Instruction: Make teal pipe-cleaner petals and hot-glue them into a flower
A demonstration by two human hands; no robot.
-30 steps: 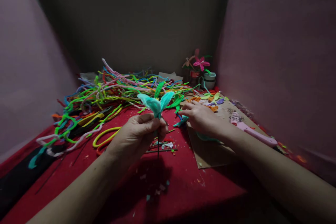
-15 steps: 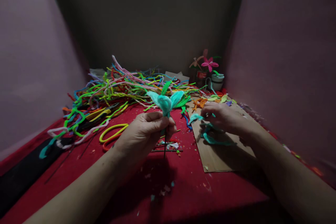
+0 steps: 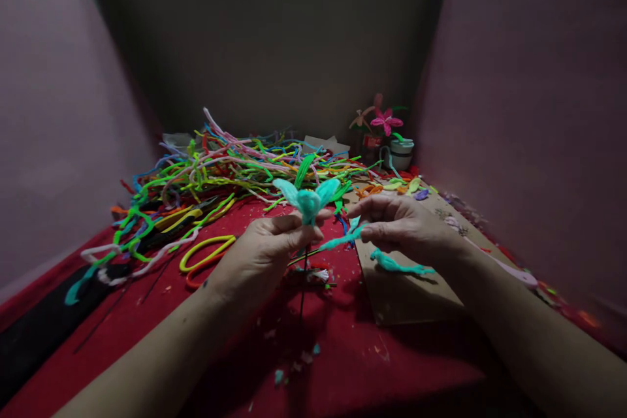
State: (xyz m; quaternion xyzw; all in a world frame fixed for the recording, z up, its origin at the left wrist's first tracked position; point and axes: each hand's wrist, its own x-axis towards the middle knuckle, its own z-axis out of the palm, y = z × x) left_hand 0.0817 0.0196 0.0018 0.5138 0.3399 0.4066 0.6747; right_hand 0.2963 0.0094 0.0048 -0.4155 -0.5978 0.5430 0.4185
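My left hand (image 3: 274, 238) pinches the base of a turquoise pipe-cleaner flower (image 3: 308, 202). Its petals point upward, and a thin dark stem (image 3: 304, 287) runs down below my fingers. To its right, my right hand (image 3: 401, 225) holds a loose turquoise pipe-cleaner petal (image 3: 343, 240) between thumb and fingers. The petal's twisted tail reaches left toward the flower's base; the two look slightly apart. Another turquoise petal (image 3: 399, 264) lies on the brown cardboard (image 3: 406, 304) under my right hand.
A tangled heap of coloured pipe cleaners (image 3: 235, 166) spreads across the back of the red cloth (image 3: 343, 353). Scissors with yellow and red handles (image 3: 208, 255) lie left of my left hand. Finished flowers (image 3: 386, 122) and a small pot (image 3: 401, 153) stand at the back right.
My right hand has picked up a turquoise petal from the cardboard and brought it left toward the flower. My left hand keeps its hold on the flower. The view has shifted slightly.
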